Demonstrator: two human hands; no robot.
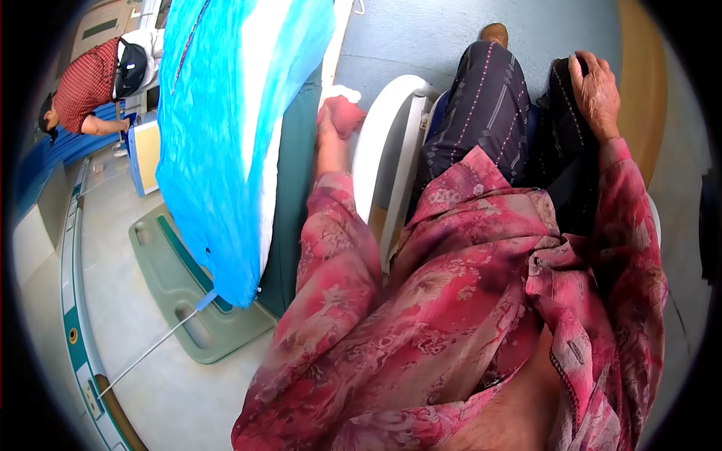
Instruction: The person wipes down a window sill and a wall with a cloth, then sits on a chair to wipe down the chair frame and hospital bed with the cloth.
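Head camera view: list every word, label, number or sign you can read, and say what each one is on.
None can be read.
The blue sheet, the green board on the floor and the red patterned clothing show no letters or numbers.
The cabinet beside the other person is too small and blurred to show any label.

Pink and crimson floral print on the blouse [451, 316], sleeves included; dark, near-black trousers [492, 105] with fine pale dotted stripes, and a brown shoe [495, 33] at the top. Bright turquoise and sky-blue plastic sheet [218, 135] over a white mattress [259, 143] with a dark teal side, beside a white bed rail [383, 143]. Sage-green footboard [188, 293] on pale grey floor [173, 391], blue-grey flooring farther up, and a red checked shirt [89, 84] on the person at far left.
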